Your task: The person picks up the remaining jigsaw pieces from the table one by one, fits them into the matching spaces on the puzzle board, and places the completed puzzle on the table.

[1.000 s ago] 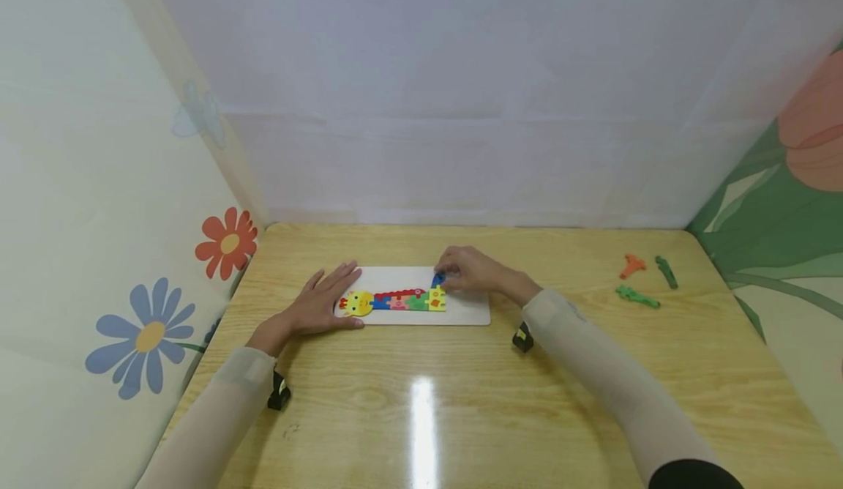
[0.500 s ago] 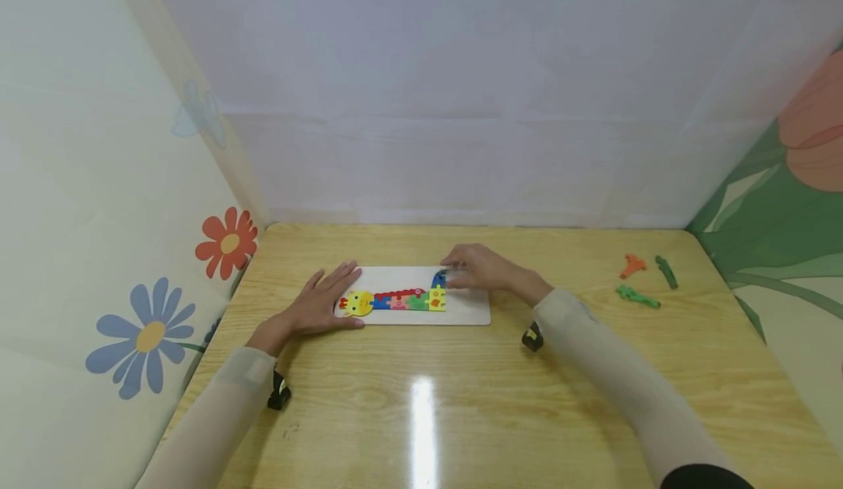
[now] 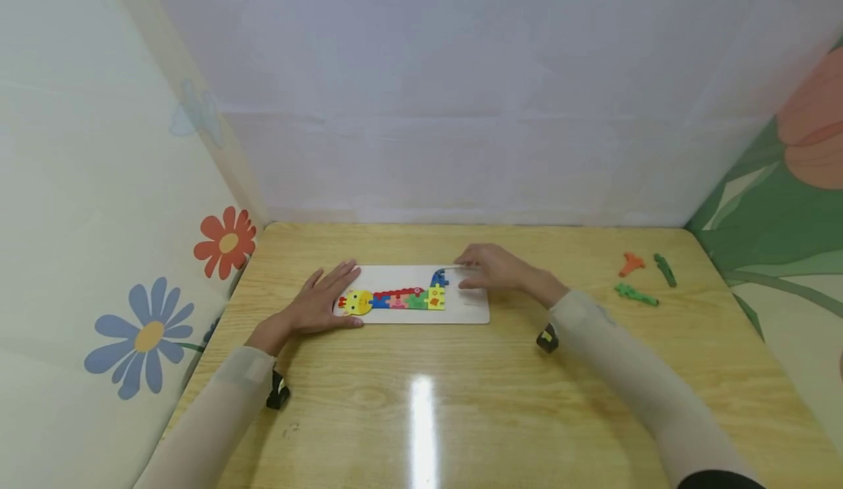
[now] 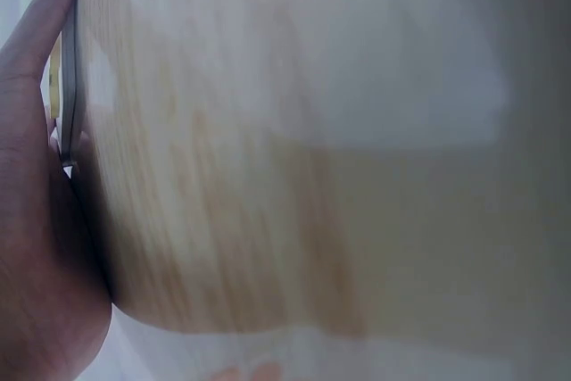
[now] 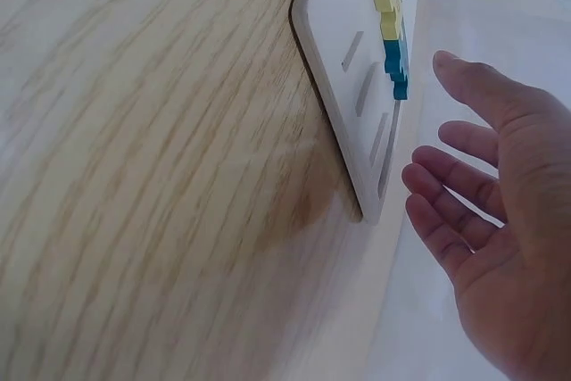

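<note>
A white puzzle board (image 3: 395, 316) lies on the table with a giraffe puzzle partly laid on it: yellow head (image 3: 358, 302), coloured neck pieces and a yellow piece (image 3: 436, 299). Above that yellow piece sits a blue puzzle piece (image 3: 438, 280). My left hand (image 3: 316, 307) rests over the board's left end, fingers spread and thumb along the front edge. Over the board's right end my right hand (image 3: 495, 268) hovers with nothing in it. In the right wrist view its relaxed fingers stand apart from the blue piece (image 5: 395, 64), beside several slots in the board.
Loose puzzle pieces lie at the table's right: an orange one (image 3: 631, 263), a dark green one (image 3: 665, 269) and a light green one (image 3: 637, 294). A white wall sheet (image 3: 461, 167) rises behind the table's back edge.
My right hand has let go of the blue piece and drawn away to the right, uncovering it. The left hand has stayed in place on the board.
</note>
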{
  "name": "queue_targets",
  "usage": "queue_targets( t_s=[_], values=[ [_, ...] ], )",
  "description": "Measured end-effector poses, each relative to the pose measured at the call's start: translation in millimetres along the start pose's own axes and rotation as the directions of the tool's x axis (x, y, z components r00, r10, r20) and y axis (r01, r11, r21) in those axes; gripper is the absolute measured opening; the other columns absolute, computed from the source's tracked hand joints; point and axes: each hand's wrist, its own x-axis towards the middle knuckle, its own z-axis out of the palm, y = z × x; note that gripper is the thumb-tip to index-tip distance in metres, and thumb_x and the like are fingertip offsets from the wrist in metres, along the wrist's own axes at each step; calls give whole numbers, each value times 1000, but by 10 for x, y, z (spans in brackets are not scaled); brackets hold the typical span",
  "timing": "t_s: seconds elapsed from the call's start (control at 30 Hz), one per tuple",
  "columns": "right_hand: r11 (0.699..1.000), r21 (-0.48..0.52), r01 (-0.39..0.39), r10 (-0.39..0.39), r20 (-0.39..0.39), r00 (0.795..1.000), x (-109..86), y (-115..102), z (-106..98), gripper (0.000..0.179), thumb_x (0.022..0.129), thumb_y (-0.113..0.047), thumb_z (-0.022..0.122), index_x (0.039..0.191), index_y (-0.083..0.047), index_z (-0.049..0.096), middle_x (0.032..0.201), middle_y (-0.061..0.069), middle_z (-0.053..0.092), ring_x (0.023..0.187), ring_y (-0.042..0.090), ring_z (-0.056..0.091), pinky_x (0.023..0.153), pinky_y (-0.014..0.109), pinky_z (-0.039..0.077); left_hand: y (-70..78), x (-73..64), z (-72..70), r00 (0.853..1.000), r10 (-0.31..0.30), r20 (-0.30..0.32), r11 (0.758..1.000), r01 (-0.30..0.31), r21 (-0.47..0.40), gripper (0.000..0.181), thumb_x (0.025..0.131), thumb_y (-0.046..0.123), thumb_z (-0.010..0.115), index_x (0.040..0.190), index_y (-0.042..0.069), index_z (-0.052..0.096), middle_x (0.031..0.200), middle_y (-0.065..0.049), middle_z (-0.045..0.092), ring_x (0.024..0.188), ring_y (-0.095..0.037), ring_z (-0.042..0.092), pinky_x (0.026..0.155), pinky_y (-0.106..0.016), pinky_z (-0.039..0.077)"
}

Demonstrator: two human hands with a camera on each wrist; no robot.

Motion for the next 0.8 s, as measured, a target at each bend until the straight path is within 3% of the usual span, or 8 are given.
queue_targets(
  t_s=[0.3,0.8],
  values=[
    [998,-56,-27,26,-16,1000,-172,57,-78,57,94,-34,82,137,0,68,130,17,71,114,30,69,101,47,57,10,-4,-11,1000,-11,15,1000,11,3,114,86,65,77,170,9,22,178,-13,15,164,-36,12,127,-66,0],
    [994,-105,8,-13,-49,999,-449,48,-221,51,93,-28,82,130,5,70,125,22,72,110,34,71,97,49,59,17,2,-13,999,-24,26,1000,24,8,114,87,64,77,170,10,21,178,-12,14,164,-35,11,128,-65,-1]
  ],
)
